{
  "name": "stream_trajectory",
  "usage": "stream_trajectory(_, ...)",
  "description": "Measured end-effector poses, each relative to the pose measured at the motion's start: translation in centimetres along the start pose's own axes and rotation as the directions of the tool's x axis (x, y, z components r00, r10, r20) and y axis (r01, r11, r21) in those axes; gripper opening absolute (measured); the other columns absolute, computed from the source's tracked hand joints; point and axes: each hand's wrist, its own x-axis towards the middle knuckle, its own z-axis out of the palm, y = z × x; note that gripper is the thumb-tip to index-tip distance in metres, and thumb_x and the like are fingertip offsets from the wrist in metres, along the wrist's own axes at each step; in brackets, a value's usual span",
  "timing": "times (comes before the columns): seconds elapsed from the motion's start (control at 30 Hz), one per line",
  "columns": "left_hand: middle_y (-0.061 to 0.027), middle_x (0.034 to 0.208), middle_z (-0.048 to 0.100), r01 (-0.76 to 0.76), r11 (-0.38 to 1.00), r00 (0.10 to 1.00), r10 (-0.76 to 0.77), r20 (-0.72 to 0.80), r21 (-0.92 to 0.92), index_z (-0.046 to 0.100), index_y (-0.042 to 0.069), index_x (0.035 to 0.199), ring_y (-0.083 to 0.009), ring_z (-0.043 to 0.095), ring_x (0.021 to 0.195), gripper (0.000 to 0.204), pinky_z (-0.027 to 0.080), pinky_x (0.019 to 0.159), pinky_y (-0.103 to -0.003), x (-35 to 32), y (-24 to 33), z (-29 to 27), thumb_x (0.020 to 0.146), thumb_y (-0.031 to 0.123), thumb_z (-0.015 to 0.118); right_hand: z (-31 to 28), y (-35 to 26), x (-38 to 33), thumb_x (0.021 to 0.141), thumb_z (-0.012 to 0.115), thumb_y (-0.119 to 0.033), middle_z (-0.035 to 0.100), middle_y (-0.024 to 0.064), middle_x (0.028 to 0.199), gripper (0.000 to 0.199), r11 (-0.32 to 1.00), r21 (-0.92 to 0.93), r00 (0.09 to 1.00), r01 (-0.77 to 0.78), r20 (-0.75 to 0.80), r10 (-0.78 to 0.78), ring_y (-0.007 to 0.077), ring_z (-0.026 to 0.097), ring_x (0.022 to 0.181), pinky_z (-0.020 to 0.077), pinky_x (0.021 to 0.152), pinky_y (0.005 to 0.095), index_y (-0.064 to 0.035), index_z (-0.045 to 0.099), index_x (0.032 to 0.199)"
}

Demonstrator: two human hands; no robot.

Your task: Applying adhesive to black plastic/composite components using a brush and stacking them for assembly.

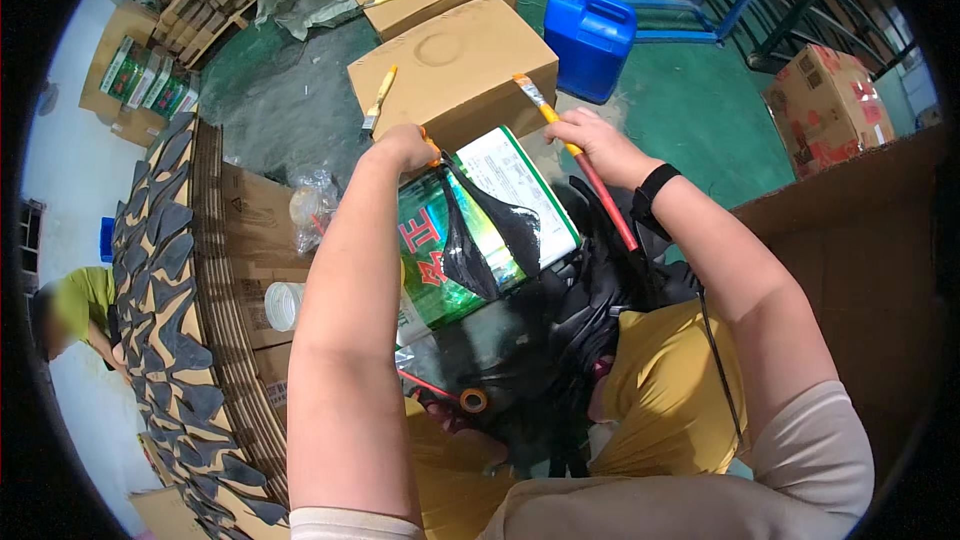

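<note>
My left hand [405, 148] is closed around an orange-handled tool [431, 145], mostly hidden by the fingers, at the narrow upper end of a black forked piece [505, 225]. Its two wide lobes lie spread over a green and white rectangular tin [425, 285] on its side in front of me. To the right, my right hand [600, 145] grips a paintbrush [607, 198] with a yellow and red handle. Its bristles point up and away, above the tin's far edge. On the cardboard box beyond lies a second, yellow-handled paintbrush [381, 100].
A closed cardboard box [470, 55] stands just beyond the tin, with a blue jerrycan [590, 40] at its right. Stacked cardboard [210, 240] at left carries many black cut pieces [170, 285]. A tape roll [473, 400] lies near my feet. Another person [85, 305] is at far left.
</note>
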Motion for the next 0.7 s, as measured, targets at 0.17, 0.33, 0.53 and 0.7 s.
stream_trajectory(0.17, -0.0173, 0.099, 0.063, -0.016, 0.999, 1.000, 0.017, 0.017, -0.029, 0.062, 0.000, 0.101, -0.0285, 0.061, 0.090, 0.042, 0.047, 0.078, -0.035, 2.0, -0.8, 0.9, 0.070, 0.028, 0.065, 0.3, 0.3, 0.0, 0.068, 0.052, 0.007, 0.052, 0.0086, 0.089, 0.034, 1.000, -0.011, 0.999, -0.021, 0.023, 0.022, 0.0292, 0.048, 0.090, 0.0411, 0.078, 0.0359, -0.0105, 0.055, 0.097)
stream_trajectory(0.33, -0.0177, 0.089, 0.064, -0.066, 0.977, 0.997, 0.059, -0.042, -0.204, 0.064, -0.001, 0.094, -0.0266, 0.062, 0.083, 0.036, 0.047, 0.073, -0.034, 1.4, -2.0, -0.2, 0.069, 0.025, 0.063, 1.0, 0.1, 0.5, 0.068, 0.054, 0.005, 0.053, 0.0069, 0.090, 0.034, 1.000, -0.010, 0.999, 0.004, 0.043, -0.003, 0.0281, 0.048, 0.091, 0.0407, 0.078, 0.0366, -0.0129, 0.055, 0.097)
stream_trajectory(0.53, -0.0104, 0.071, 0.060, -0.164, 0.954, 0.983, 0.136, -0.123, -0.250, 0.061, -0.002, 0.084, -0.0173, 0.056, 0.067, 0.023, 0.044, 0.063, -0.030, -6.5, 0.5, -3.9, 0.064, 0.010, 0.059, 1.3, -0.1, 0.9, 0.071, 0.053, 0.002, 0.052, 0.0063, 0.088, 0.030, 0.996, -0.088, 0.997, 0.002, 0.074, 0.005, 0.0264, 0.048, 0.091, 0.0411, 0.078, 0.0354, -0.0138, 0.055, 0.096)
stream_trajectory(0.7, -0.0092, 0.080, 0.059, -0.335, 0.932, 0.874, 0.251, -0.416, -0.140, 0.060, -0.003, 0.086, -0.0179, 0.057, 0.073, 0.025, 0.045, 0.064, -0.028, -15.1, 1.0, -5.6, 0.064, 0.008, 0.060, 2.3, -0.6, 1.3, 0.074, 0.053, -0.001, 0.051, 0.0068, 0.088, 0.026, 0.995, -0.089, 0.995, 0.036, 0.094, -0.027, 0.0264, 0.048, 0.093, 0.0417, 0.079, 0.0355, -0.0131, 0.055, 0.097)
